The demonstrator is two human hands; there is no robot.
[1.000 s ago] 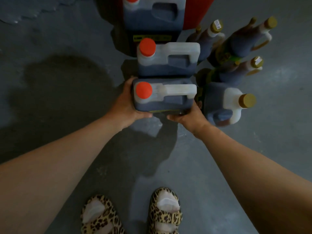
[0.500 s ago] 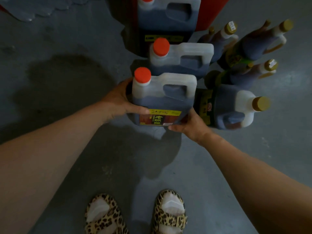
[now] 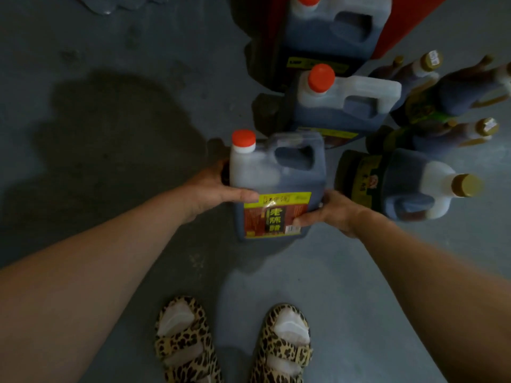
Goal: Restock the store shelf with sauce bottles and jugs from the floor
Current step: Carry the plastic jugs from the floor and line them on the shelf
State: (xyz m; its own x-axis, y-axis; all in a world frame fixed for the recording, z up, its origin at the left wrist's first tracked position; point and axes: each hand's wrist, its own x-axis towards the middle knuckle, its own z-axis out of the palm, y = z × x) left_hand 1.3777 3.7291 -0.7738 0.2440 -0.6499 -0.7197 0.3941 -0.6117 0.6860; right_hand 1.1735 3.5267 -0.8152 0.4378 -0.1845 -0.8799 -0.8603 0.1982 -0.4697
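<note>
A dark sauce jug (image 3: 279, 175) with a red cap and a yellow-red label is lifted off the grey floor (image 3: 110, 134) between both hands. My left hand (image 3: 213, 189) grips its left side, thumb across the front. My right hand (image 3: 331, 214) grips its lower right corner, fingers on the label. Two more red-capped jugs, the nearer jug (image 3: 343, 106) and the far jug (image 3: 331, 31), stand behind it. A gold-capped jug (image 3: 401, 186) stands to the right.
Several slim gold-capped bottles (image 3: 453, 98) stand at the right. A red object (image 3: 414, 20) rises behind the far jug. My feet in leopard-print sandals (image 3: 232, 344) stand on the floor below the held jug.
The jug has come up off the floor and toward me, tilting so its label faces up. Both hands kept their hold on its sides.
</note>
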